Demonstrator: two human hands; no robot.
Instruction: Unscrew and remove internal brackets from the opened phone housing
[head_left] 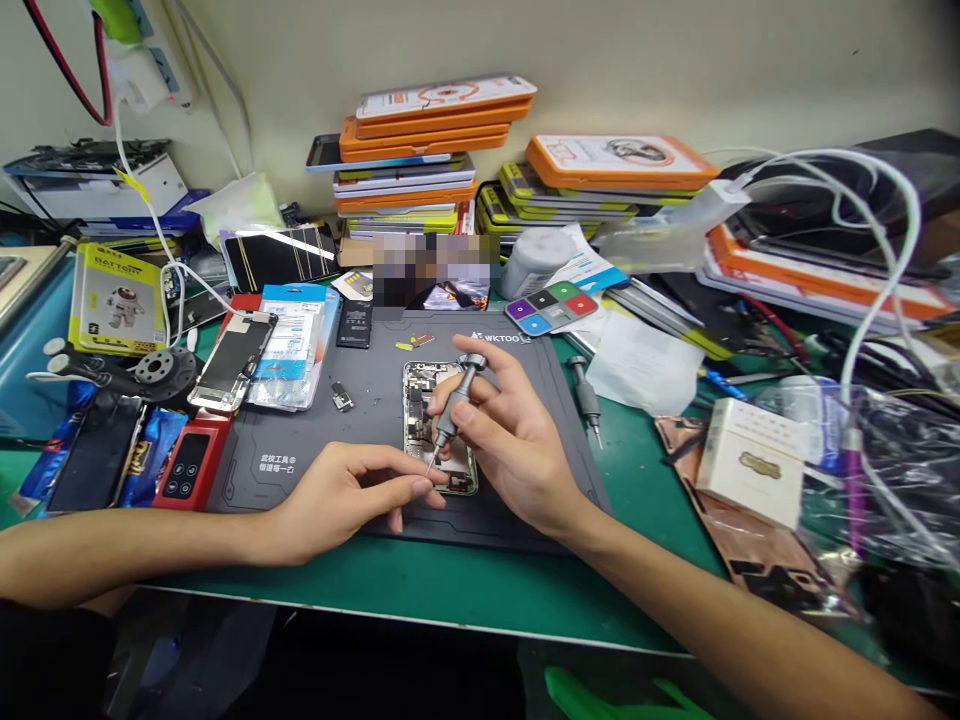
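My right hand [517,435] is wrapped round a grey precision screwdriver [455,408], its forefinger near the cap and the shaft slanting down to the left. Beneath it an opened phone [418,420] lies on a dark repair mat [300,430], its inner parts bare and partly covered by my hands. My left hand [352,495] has thumb and forefinger pinched together at the screwdriver's tip, over the phone's lower end. Whatever is between those fingertips is too small to make out. A small metal phone part [342,397] rests on the mat to the left.
A second screwdriver [585,395] lies by the mat's right edge. To the left are a detached phone screen [234,360] and a red device [193,462]. A phone battery [354,325] sits at the mat's back edge. Orange boxes [622,162] are stacked along the wall; white cables [892,260] loop at right.
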